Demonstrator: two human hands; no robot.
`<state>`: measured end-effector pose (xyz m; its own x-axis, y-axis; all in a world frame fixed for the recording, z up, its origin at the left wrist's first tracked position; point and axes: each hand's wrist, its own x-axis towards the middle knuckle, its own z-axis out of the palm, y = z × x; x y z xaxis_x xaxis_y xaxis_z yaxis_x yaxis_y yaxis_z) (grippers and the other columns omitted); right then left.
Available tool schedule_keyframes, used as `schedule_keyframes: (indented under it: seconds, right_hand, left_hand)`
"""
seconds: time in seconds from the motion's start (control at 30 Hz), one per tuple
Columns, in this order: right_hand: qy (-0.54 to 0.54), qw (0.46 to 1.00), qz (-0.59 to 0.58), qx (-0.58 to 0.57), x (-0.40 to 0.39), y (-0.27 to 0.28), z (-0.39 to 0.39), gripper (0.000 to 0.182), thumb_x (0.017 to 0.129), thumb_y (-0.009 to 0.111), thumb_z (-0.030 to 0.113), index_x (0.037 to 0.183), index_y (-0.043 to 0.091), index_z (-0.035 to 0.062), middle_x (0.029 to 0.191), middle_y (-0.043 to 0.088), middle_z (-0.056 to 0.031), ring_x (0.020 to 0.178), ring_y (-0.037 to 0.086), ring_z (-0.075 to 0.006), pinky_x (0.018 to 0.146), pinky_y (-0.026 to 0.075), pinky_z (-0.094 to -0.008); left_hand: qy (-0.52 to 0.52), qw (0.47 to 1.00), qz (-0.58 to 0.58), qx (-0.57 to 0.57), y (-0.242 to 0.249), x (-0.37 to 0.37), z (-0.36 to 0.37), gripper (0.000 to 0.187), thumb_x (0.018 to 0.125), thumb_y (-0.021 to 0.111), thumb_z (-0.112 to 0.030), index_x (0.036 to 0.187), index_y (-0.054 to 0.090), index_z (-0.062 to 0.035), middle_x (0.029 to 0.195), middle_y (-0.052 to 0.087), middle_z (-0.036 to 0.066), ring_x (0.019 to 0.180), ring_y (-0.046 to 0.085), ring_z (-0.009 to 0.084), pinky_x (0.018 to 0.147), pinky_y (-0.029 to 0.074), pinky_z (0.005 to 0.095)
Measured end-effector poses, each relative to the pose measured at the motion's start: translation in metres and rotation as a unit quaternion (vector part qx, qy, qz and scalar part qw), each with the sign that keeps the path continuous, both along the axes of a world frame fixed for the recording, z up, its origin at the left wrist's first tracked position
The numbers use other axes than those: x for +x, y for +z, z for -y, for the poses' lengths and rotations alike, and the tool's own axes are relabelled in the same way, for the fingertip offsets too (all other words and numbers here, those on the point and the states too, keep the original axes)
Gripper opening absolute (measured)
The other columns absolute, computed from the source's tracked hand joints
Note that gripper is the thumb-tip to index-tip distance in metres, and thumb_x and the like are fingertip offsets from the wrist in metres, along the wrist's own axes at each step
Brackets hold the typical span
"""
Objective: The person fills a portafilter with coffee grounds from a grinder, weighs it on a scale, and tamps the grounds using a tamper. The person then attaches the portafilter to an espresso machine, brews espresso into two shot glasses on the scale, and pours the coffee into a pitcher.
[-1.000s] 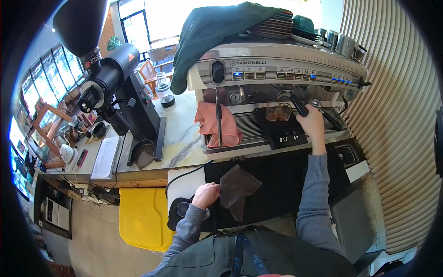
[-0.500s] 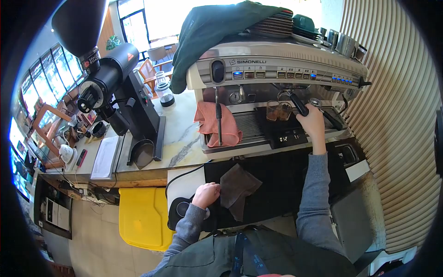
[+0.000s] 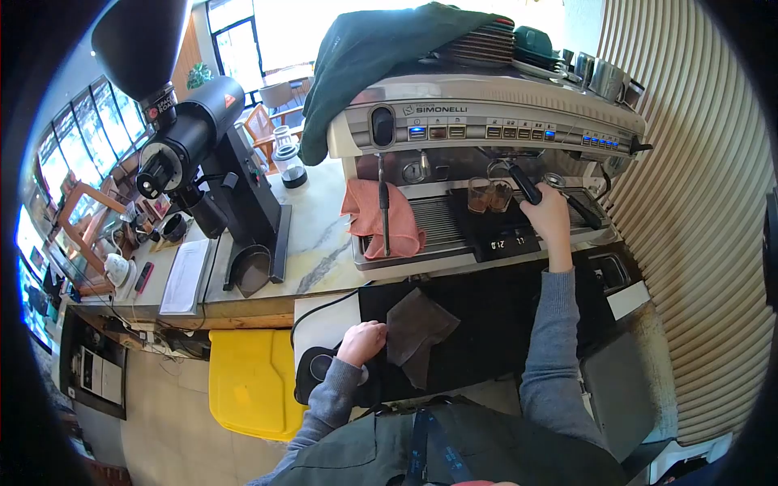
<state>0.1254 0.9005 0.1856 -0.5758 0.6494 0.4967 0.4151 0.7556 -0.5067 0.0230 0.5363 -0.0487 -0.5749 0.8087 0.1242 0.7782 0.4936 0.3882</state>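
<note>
Grinder: a black coffee grinder stands at the left of the table, its dark hopper rising toward the top left.
Paper: a white sheet lies flat on the table just left of the grinder's base.
Bin: a yellow bin sits on the floor below the table's edge.
Left hand: the left hand rests on the near black mat, fingers curled loosely, its grip touching the left edge of a dark cloth; whether it actually pinches the cloth cannot be told.
Pink cloth: a pink cloth hangs over the front of the espresso machine, with the steam wand upright in front of it.
Green cloth: a dark green cloth is draped over the machine's top left corner.
Glasses: two small glasses stand side by side on the drip tray, just left of the handle.
Portafilter handle: the black portafilter handle sits under the machine's group head; its long axis runs from upper left to lower right, free end pointing toward the person.
Right hand: the right hand has its grip closed around the handle's lower end, arm stretched forward.
Scale: a dark scale display lies below the glasses.
</note>
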Motion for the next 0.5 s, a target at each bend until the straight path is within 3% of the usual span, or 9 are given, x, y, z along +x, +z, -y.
schedule_keyframes:
  seconds: [0.3, 0.37, 0.5]
  right_hand:
    - [0.005, 1.0, -0.011, 0.013, 0.0002, -0.0003, 0.0009, 0.037, 0.068, 0.069, 0.019, 0.096, 0.063, -0.0041, 0.077, 0.064, -0.0238, 0.077, 0.065, -0.038, 0.069, 0.05, -0.0417]
    - [0.009, 1.0, -0.017, 0.009, 0.0003, -0.0003, 0.0009, 0.033, 0.069, 0.067, 0.022, 0.092, 0.064, -0.0007, 0.079, 0.064, -0.0249, 0.082, 0.063, -0.0418, 0.071, 0.05, -0.0462]
    - [0.01, 1.0, -0.019, 0.011, 0.0, -0.0013, 0.0002, 0.034, 0.069, 0.067, 0.023, 0.093, 0.064, -0.0009, 0.08, 0.064, -0.025, 0.082, 0.063, -0.042, 0.072, 0.05, -0.0463]
  left_hand:
    - [0.003, 1.0, 0.004, -0.002, -0.0009, -0.0003, 0.0006, 0.012, 0.08, 0.055, -0.019, 0.081, 0.065, -0.0106, 0.08, 0.063, 0.011, 0.078, 0.063, 0.0316, 0.068, 0.051, 0.0424]
    - [0.001, 1.0, 0.002, 0.001, -0.001, -0.0003, 0.0007, 0.013, 0.08, 0.056, -0.019, 0.082, 0.065, -0.0108, 0.08, 0.063, 0.011, 0.078, 0.063, 0.0315, 0.068, 0.051, 0.0422]
    - [0.004, 1.0, 0.001, -0.008, -0.001, -0.0001, 0.0003, 0.013, 0.079, 0.056, -0.019, 0.082, 0.065, -0.0107, 0.08, 0.063, 0.011, 0.078, 0.064, 0.0312, 0.068, 0.052, 0.042]
